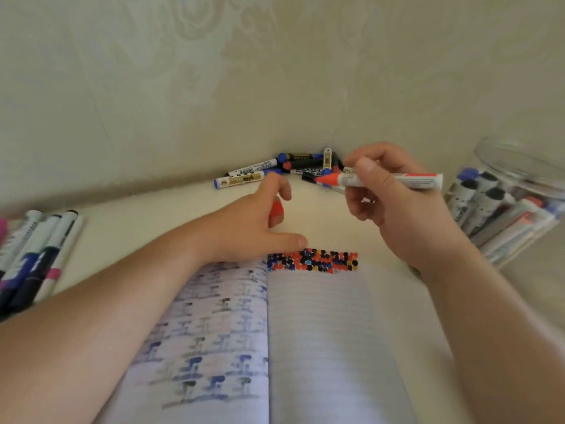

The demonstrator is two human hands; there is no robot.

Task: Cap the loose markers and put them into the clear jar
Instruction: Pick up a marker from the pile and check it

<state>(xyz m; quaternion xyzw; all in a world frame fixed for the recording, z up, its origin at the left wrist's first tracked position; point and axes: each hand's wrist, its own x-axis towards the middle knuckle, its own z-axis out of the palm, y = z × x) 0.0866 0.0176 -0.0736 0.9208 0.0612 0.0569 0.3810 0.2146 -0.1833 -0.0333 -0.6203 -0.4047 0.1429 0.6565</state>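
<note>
Right now the right hand (394, 191) pinches an uncapped red-tipped white marker (382, 180) level, tip aimed left so the left hand (260, 221), fingers curled round a red plastic cap (276, 209), can push it on; clear glass jar (513, 206) sits far right, part-filled.

Red cap (276, 210) half hidden under left hand (256, 221).

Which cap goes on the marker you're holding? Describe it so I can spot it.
Start at the open notebook; just beyond its top edge the left hand hovers. The small red cap sits under its fingers. It is the only loose cap, matching the uncapped red marker in the right hand.
</note>
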